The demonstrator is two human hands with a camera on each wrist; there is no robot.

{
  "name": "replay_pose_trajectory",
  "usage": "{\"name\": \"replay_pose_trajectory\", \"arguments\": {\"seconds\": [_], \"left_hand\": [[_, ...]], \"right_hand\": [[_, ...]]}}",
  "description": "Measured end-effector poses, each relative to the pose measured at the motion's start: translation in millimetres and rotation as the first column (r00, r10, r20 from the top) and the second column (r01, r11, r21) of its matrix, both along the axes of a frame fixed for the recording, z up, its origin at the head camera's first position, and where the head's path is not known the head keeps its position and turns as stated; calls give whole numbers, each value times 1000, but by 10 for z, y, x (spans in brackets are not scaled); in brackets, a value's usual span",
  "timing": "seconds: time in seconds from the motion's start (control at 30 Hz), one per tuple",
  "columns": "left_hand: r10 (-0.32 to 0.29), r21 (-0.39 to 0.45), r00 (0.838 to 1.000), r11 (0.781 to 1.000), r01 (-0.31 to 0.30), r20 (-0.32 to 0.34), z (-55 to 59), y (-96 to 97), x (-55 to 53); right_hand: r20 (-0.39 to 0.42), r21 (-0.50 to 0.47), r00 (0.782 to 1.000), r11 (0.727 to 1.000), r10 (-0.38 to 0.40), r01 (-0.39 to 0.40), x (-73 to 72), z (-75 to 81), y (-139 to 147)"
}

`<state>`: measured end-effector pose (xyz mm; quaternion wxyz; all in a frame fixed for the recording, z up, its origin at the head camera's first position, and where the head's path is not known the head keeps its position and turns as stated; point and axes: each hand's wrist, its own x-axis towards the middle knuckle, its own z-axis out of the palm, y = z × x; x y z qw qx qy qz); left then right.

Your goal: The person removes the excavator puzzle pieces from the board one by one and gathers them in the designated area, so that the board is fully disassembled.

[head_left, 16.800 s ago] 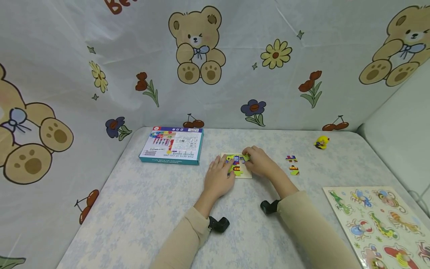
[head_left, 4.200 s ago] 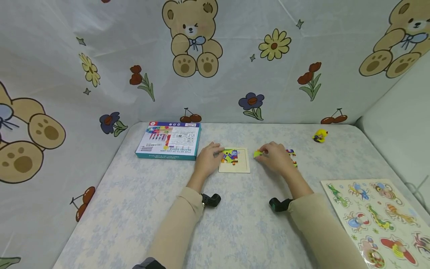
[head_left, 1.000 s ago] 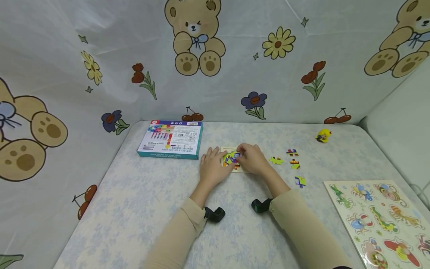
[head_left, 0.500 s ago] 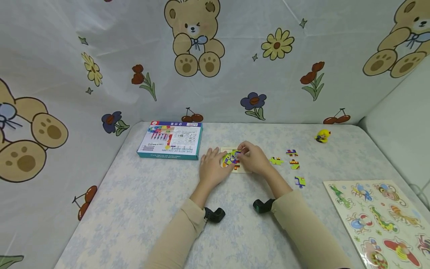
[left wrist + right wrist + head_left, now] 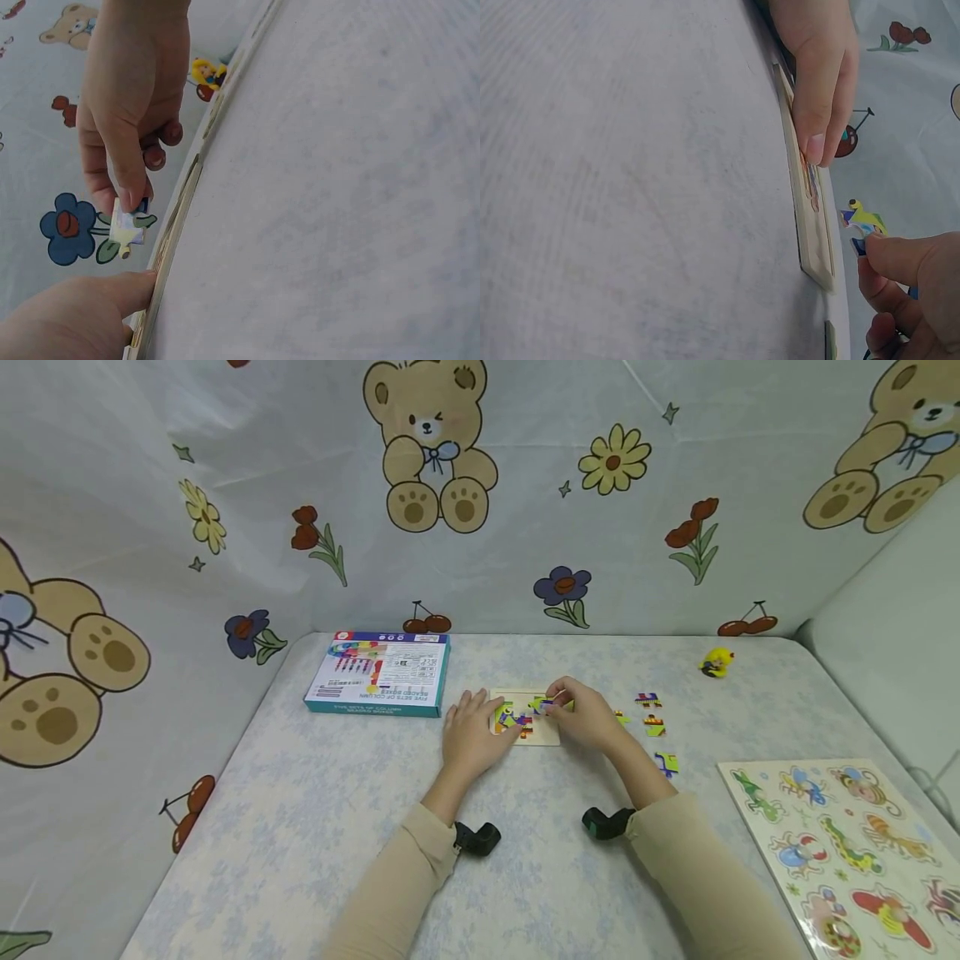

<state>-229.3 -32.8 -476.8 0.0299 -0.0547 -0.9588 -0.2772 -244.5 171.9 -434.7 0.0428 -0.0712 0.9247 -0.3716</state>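
My left hand (image 5: 471,737) lies flat over the left side of a small wooden puzzle tray (image 5: 551,741), its thumb pressing near the colourful pieces (image 5: 507,718) inside. Between thumb and fingers, my right hand (image 5: 588,720) pinches a green, yellow and blue jigsaw piece (image 5: 538,704). Both wrist views show this jigsaw piece (image 5: 127,225) raised clear of the tray (image 5: 815,259). Several loose jigsaw pieces lie right of the tray, among them a striped one (image 5: 648,700), a red-and-green one (image 5: 654,726) and a green-and-blue one (image 5: 666,763). Another is partly hidden behind my right hand.
A flat teal-edged box (image 5: 378,675) sits back left on the table. A large animal puzzle board (image 5: 847,852) lies at the right. A small yellow-haired figure (image 5: 717,662) stands at the back right. Bear-printed cloth (image 5: 510,585) hangs behind the table.
The right hand has lifted the pinched jigsaw piece off the tray and shifted slightly right. The left hand stays on the tray. Since several seconds ago, a green-and-blue piece has come to lie loose at right.
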Motion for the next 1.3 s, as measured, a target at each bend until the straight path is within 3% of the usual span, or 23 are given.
{"name": "replay_pose_trajectory", "arguments": {"seconds": [0.5,1.03,1.3], "left_hand": [[-6,14,1000,1000,6,-4,-16,-12,6],[-7,9,1000,1000,7,-9,-40,-6,-3],[-6,3,1000,1000,6,-9,-41,-7,-6]], "right_hand": [[30,28,1000,1000,4,-5,53,16,98],[27,67,1000,998,16,-18,243,77,400],[118,69,992,996,46,-55,368,115,661]]}}
